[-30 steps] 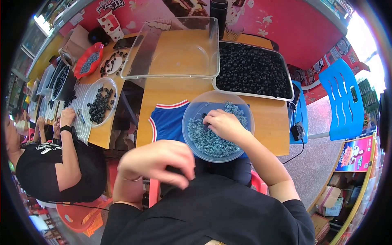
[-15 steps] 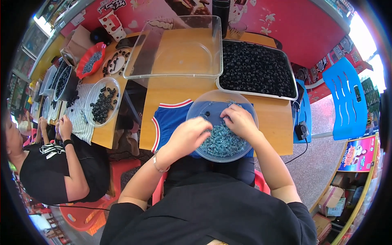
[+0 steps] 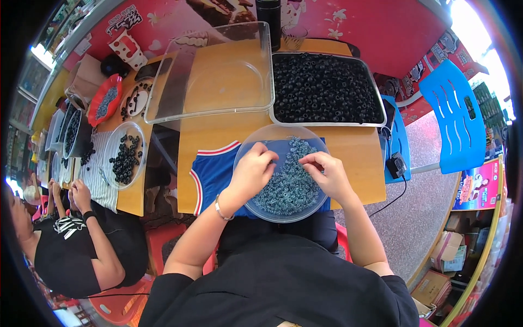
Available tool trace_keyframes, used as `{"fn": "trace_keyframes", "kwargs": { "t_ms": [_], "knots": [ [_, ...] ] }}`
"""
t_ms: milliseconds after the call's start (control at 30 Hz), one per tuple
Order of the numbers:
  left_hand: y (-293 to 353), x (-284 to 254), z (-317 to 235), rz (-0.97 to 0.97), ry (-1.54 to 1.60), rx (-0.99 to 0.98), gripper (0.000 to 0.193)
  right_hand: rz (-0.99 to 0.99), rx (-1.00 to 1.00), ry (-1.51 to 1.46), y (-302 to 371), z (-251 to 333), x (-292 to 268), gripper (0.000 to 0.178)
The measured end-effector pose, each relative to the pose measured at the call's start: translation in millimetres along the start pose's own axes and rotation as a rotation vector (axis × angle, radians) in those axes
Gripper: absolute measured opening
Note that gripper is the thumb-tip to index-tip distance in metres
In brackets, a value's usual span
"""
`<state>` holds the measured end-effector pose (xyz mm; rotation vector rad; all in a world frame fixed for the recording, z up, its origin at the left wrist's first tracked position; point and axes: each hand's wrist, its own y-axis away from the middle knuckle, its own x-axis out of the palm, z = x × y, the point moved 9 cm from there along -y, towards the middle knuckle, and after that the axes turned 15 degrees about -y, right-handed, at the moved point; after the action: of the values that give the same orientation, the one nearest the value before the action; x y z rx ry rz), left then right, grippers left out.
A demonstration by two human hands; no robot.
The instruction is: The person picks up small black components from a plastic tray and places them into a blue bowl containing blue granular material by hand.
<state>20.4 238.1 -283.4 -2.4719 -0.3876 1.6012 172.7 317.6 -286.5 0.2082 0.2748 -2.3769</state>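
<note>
Head view showed both hands over the bowl point(image 3: 279, 137), where half a second earlier they had sat closer together. The right hand point(image 3: 329, 175) had drawn out toward the bowl's 3 o'clock, and the left hand point(image 3: 253, 171) had come up to its 10 o'clock. A dark bead then lay at the bowl's 11 o'clock; that spot was now behind the left hand. The whole scene had shifted left in the view.

The right grip had thumb and forefinger brought close; whether they pinched anything was too small to tell. The left grip was bent with fingertips near one another, and its hold could not be told either.

The bowl lay across the worktop's point(image 3: 357, 174) 6 o'clock edge, with blue-grey pieces point(image 3: 289, 193) heaped mostly from its 3 to 7 o'clock. Jersey point(image 3: 215, 169) cloth spread at its 9 o'clock. At 1 o'clock from the bowl, a tray point(image 3: 327, 124) was full of black beads point(image 3: 327, 90). A clear box point(image 3: 210, 113) stood at 11 o'clock. Farther off, a tub point(image 3: 131, 128) at 9 held black beads, and a red dish point(image 3: 111, 83) at 10 held blue-grey pieces.
</note>
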Motion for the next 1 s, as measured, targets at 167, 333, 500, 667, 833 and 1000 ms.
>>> {"fn": "trace_keyframes", "kwargs": {
  "t_ms": [167, 333, 500, 667, 833, 1000],
  "knots": [
    [33, 33, 9, 0.259, 1.499, -0.533, 0.023, 0.004, 0.237, -0.453, 7, -12, 9, 0.011],
    [42, 30, -3, 0.234, 1.667, -0.575, 0.024, -0.030, 0.200, -0.625, 8, 11, 16, 0.013],
    [43, 31, -13, 0.234, 1.515, -0.486, 0.014, -0.020, 0.131, -0.636, 11, 16, 23, 0.012],
    [37, 13, -30, 0.118, 1.226, -0.360, 0.018, -0.003, 0.080, -0.673, 15, 19, 29, 0.013],
    [30, -13, -31, -0.039, 0.731, -0.178, 0.018, -0.067, 0.211, -0.761, 18, 10, 32, 0.011],
    [25, -32, -46, -0.236, 0.439, 0.087, 0.019, -0.079, 0.195, -0.715, 18, 9, 31, 0.011]
  ]
}}
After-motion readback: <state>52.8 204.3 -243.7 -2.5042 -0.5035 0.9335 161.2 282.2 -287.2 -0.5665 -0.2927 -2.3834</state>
